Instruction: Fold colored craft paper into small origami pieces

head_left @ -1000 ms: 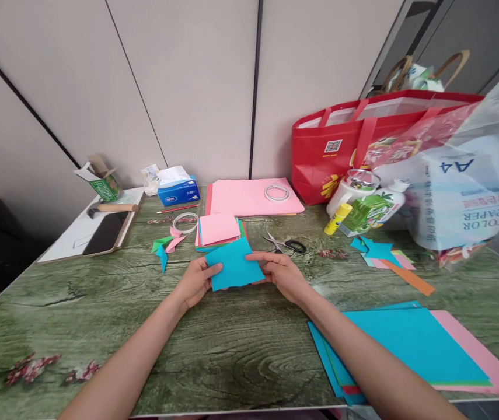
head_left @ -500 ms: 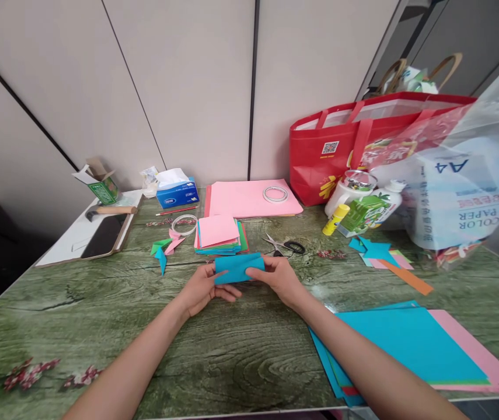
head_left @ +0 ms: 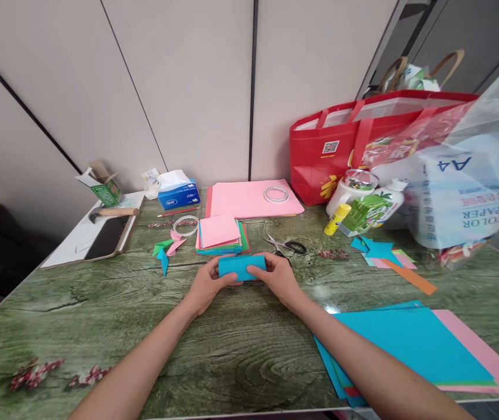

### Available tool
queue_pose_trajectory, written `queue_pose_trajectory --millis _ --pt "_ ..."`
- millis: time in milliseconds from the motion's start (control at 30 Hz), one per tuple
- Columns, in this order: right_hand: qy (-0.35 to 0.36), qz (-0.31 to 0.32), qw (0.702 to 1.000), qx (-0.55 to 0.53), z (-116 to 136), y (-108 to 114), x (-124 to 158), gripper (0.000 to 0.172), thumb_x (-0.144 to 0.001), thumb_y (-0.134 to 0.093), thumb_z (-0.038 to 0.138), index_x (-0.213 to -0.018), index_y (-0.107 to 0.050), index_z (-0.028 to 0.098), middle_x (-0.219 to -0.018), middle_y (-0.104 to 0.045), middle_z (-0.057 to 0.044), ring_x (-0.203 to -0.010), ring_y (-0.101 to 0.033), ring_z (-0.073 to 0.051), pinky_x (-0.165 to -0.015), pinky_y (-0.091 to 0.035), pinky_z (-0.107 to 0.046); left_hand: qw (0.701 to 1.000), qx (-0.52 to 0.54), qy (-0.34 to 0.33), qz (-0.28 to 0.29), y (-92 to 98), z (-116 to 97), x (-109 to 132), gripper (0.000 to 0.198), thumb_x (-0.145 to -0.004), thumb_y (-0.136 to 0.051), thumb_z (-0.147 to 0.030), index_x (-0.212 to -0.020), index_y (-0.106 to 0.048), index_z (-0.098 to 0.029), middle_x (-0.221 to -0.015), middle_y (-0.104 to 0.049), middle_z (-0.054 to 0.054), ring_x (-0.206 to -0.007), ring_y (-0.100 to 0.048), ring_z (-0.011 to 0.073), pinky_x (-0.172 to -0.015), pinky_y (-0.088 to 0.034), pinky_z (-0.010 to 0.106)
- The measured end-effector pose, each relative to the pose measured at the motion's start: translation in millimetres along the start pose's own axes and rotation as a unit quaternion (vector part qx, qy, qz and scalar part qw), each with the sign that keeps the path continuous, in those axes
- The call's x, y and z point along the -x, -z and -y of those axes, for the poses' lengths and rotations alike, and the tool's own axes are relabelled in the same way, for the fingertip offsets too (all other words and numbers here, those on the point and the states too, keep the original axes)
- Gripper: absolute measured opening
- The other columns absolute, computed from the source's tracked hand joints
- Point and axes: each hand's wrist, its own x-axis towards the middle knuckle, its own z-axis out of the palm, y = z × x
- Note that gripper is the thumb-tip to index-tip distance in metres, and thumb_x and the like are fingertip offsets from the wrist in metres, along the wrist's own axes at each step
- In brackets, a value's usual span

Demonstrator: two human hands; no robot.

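A piece of blue paper (head_left: 241, 267), bent over into a narrow strip, is held between both hands above the table. My left hand (head_left: 208, 286) grips its left end, thumb on the near face and fingers behind. At the right end my right hand (head_left: 279, 280) pinches it the same way. Just beyond the hands sits a stack of small coloured paper squares (head_left: 219, 232), pink on top. Black-handled scissors (head_left: 285, 245) lie open to the right of the stack. On the left are folded paper pieces (head_left: 167, 251) in green, pink and blue.
Large coloured sheets (head_left: 407, 344) lie under my right forearm. Farther back are pink sheets (head_left: 240, 198), a tissue box (head_left: 179, 195), a hammer (head_left: 115, 213) and a phone (head_left: 104, 238). A glue stick (head_left: 337, 219), a red bag (head_left: 314, 163) and blue paper scraps (head_left: 378, 251) are at right.
My left thumb has come onto the near face of the blue paper, and the left fingers have closed behind it. The paper now looks more evenly bent over.
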Motion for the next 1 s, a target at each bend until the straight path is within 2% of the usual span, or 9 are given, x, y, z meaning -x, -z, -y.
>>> queue_pose_trajectory --millis 100,200,400,567,633,733,833,1000 --pt "0.001 0.016 0.999 -0.042 1.0 0.0 -0.7 0.044 -0.059 -0.069 0.033 -0.097 -0.055 0.018 -0.083 -0.064 -0.003 -0.071 -0.058 -0.016 -0.064 -0.048 -0.029 1.0 0.0 -0.008 -0.01 -0.3 3.6 -3.3 0.033 -0.062 -0.07 -0.028 -0.09 -0.06 -0.013 -0.088 -0.068 0.006 -0.078 -0.061 0.0191 -0.073 -0.051 0.037" --pt "0.0 0.036 0.998 -0.056 2.3 0.4 -1.8 0.048 -0.059 -0.069 0.034 -0.102 -0.054 0.018 -0.092 -0.064 -0.005 -0.076 -0.06 -0.018 -0.069 -0.049 -0.031 1.0 0.003 -0.013 -0.017 0.2 6.0 -5.5 0.029 -0.062 -0.071 -0.028 -0.085 -0.061 -0.012 -0.082 -0.068 0.005 -0.076 -0.061 0.0185 -0.072 -0.051 0.037" --pt "-0.044 0.03 0.997 -0.051 4.4 -1.3 -6.4 0.042 -0.054 -0.072 0.035 -0.089 -0.058 0.016 -0.071 -0.063 -0.001 -0.06 -0.057 -0.014 -0.059 -0.049 -0.029 0.999 0.021 -0.011 -0.024 0.7 6.8 -6.3 0.027 -0.06 -0.072 -0.028 -0.081 -0.063 -0.012 -0.078 -0.069 0.004 -0.073 -0.062 0.017 -0.078 -0.049 0.037" --pt "-0.085 0.02 0.995 -0.043 4.3 -3.1 -11.8 0.037 -0.053 -0.071 0.035 -0.083 -0.056 0.017 -0.064 -0.057 0.002 -0.055 -0.054 -0.014 -0.052 -0.05 -0.03 0.999 0.034 0.027 0.007 2.3 -0.5 -12.6 0.029 -0.059 -0.073 -0.025 -0.084 -0.064 -0.012 -0.081 -0.069 0.005 -0.076 -0.063 0.0185 -0.076 -0.051 0.038" --pt "-0.071 0.016 0.997 -0.018 2.5 -2.4 -14.5 0.035 -0.056 -0.068 0.034 -0.084 -0.056 0.018 -0.064 -0.056 0.002 -0.056 -0.054 -0.015 -0.051 -0.05 -0.03 0.999 0.023 0.04 0.01 2.7 -4.3 -17.5 0.03 -0.058 -0.074 -0.024 -0.083 -0.065 -0.012 -0.082 -0.069 0.006 -0.075 -0.063 0.019 -0.073 -0.052 0.038" --pt "0.009 0.008 0.998 0.059 -0.7 -0.1 -18.1 0.029 -0.062 -0.064 0.03 -0.087 -0.057 0.018 -0.069 -0.058 0.0 -0.061 -0.054 -0.015 -0.056 -0.049 -0.029 0.999 0.015 0.035 -0.014 2.8 -7.3 -23.9 0.028 -0.059 -0.073 -0.026 -0.081 -0.065 -0.012 -0.08 -0.068 0.005 -0.072 -0.062 0.0185 -0.069 -0.054 0.039" --pt "0.071 0.014 0.991 0.109 -3.0 1.6 -19.7 0.026 -0.067 -0.06 0.028 -0.091 -0.059 0.018 -0.081 -0.061 -0.002 -0.068 -0.055 -0.016 -0.062 -0.047 -0.028 1.0 0.018 0.011 -0.014 3.7 -5.5 -26.6 0.027 -0.06 -0.072 -0.028 -0.081 -0.065 -0.012 -0.079 -0.069 0.004 -0.071 -0.063 0.0185 -0.068 -0.054 0.038" --pt "0.065 0.037 0.994 0.084 -5.7 1.8 -18.0 0.025 -0.069 -0.059 0.028 -0.093 -0.059 0.019 -0.08 -0.061 -0.002 -0.066 -0.055 -0.016 -0.06 -0.045 -0.027 1.0 0.006 -0.004 -0.025 5.5 1.4 -26.2 0.027 -0.06 -0.072 -0.031 -0.078 -0.066 -0.012 -0.076 -0.07 0.005 -0.071 -0.064 0.0205 -0.067 -0.053 0.036"
